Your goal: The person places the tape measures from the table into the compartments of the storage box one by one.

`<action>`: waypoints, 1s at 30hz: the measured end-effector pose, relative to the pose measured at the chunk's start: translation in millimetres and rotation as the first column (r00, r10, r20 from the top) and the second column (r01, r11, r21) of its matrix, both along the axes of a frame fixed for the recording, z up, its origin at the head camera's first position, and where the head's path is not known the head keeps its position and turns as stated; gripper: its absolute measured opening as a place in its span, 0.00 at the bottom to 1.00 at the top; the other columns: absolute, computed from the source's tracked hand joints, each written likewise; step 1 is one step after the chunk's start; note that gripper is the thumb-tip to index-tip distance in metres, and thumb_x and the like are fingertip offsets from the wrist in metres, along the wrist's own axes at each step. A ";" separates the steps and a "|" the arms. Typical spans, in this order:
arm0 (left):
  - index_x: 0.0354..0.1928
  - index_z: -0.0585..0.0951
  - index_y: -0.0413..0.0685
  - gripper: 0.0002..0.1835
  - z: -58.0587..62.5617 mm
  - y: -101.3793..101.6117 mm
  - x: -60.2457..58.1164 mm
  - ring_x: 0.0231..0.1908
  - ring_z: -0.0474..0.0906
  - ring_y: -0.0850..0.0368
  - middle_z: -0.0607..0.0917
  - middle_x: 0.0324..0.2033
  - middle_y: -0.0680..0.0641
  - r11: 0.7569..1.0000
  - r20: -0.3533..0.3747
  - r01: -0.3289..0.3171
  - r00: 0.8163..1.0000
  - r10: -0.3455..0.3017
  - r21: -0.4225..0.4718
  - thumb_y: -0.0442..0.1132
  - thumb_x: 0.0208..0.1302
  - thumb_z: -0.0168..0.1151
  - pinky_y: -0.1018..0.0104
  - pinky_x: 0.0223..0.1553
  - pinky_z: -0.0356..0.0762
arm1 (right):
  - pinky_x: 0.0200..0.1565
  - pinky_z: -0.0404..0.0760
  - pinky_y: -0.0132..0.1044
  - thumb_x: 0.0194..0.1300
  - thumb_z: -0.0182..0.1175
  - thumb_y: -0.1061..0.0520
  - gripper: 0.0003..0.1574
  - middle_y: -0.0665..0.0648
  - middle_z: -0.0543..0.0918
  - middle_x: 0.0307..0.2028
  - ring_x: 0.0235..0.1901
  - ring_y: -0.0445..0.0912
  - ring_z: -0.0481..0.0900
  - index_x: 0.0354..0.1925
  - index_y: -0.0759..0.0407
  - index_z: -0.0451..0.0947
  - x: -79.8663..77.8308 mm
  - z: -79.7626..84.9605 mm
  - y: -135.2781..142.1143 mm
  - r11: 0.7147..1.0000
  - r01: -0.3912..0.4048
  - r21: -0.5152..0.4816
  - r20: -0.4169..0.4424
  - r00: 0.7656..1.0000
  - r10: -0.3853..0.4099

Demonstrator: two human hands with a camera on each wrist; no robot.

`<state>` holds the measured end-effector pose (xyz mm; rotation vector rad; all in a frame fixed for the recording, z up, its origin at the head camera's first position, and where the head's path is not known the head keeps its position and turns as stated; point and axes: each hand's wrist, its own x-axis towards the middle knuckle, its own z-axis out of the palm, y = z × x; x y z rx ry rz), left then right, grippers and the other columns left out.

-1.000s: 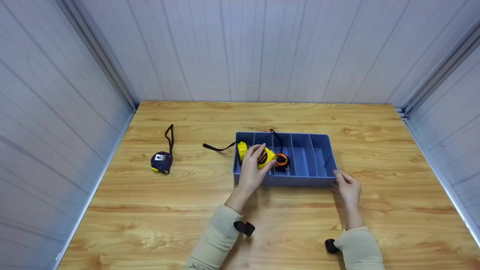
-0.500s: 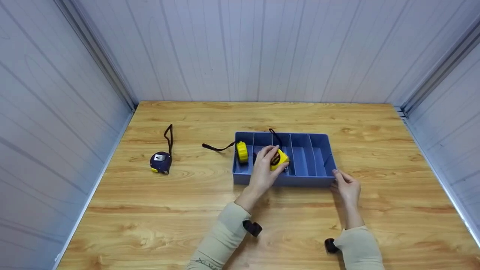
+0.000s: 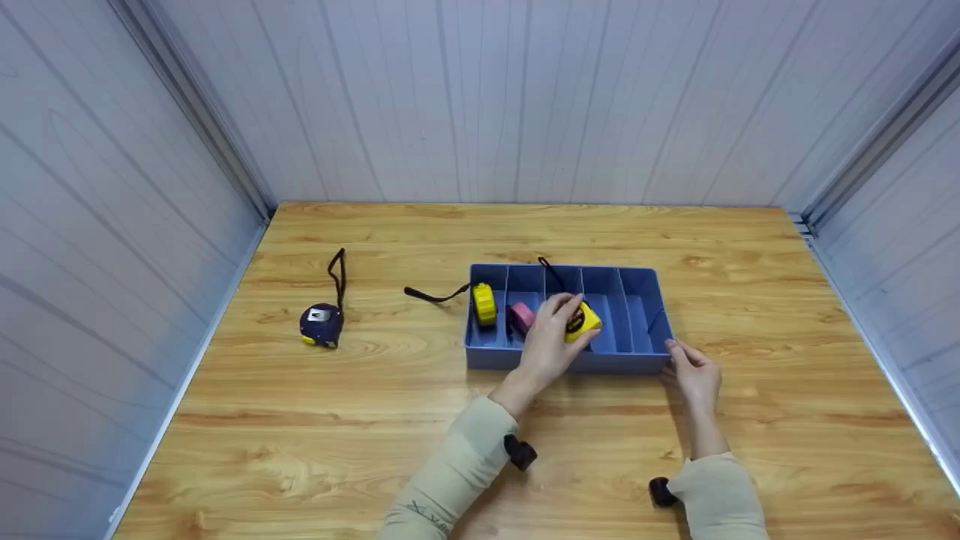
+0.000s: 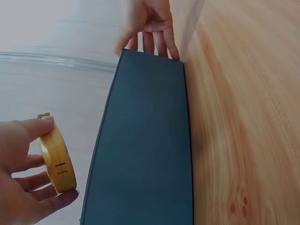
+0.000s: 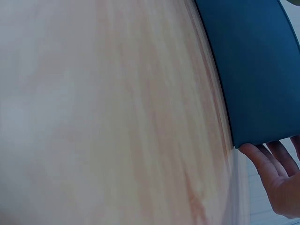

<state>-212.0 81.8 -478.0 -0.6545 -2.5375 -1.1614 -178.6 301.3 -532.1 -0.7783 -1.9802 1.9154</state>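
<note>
My left hand (image 3: pixel 551 337) holds a yellow tape measure (image 3: pixel 587 322) between thumb and fingers, over the middle of a blue divided box (image 3: pixel 652 364). In the left wrist view this tape measure (image 4: pixel 58 161) shows edge-on beside the box's long wall (image 4: pixel 140 140). At the box's near right corner, my right hand (image 3: pixel 697 375) grips the rim; its fingers (image 5: pixel 266 166) lie against the end wall. A second yellow tape measure (image 3: pixel 484 304) stands in the leftmost compartment. Beside it, a pink and black tape measure (image 3: pixel 523 316) sits in the second one. My left hand hides much of the third compartment.
On the wooden table (image 3: pixel 300 420), well left of the box, lies a dark blue tape measure (image 3: pixel 322 325) with its strap looped away. A black strap (image 3: pixel 435 297) hangs out over the box's left side. Another strap (image 3: pixel 551 270) leans on the back rim. Pale panels (image 3: pixel 480 97) enclose the table.
My left hand has carried the yellow tape measure rightward across the box, uncovering the pink one and covering the orange and black one. My right hand has stayed at the corner.
</note>
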 end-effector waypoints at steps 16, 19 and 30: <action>0.56 0.73 0.47 0.28 -0.4 27.1 -10.2 0.50 0.66 0.57 0.72 0.50 0.48 0.979 -0.008 0.019 1.000 -0.021 -0.202 0.50 0.54 0.62 0.70 0.47 0.69 | 0.31 0.79 0.41 0.55 0.61 0.55 0.07 0.73 0.73 0.44 0.24 0.44 0.81 0.34 0.53 0.77 -0.1 -0.4 -0.3 1.000 0.000 0.006 0.005 1.000 0.000; 0.56 0.72 0.48 0.28 -0.7 31.6 -11.8 0.50 0.67 0.58 0.71 0.51 0.48 0.970 -0.007 0.017 1.000 -0.020 -0.244 0.51 0.54 0.61 0.70 0.47 0.69 | 0.31 0.79 0.41 0.55 0.61 0.55 0.11 0.73 0.74 0.44 0.25 0.43 0.81 0.38 0.57 0.77 -0.4 -1.4 -0.1 1.000 -0.001 0.016 0.009 1.000 0.001; 0.55 0.73 0.48 0.28 -1.7 42.5 -18.9 0.51 0.67 0.57 0.72 0.50 0.49 0.934 -0.042 -0.001 0.999 -0.015 -0.356 0.52 0.52 0.62 0.70 0.46 0.70 | 0.29 0.79 0.38 0.56 0.61 0.54 0.28 0.71 0.77 0.40 0.24 0.43 0.81 0.49 0.73 0.72 -1.0 0.5 0.0 1.000 -0.006 0.018 0.024 1.000 0.006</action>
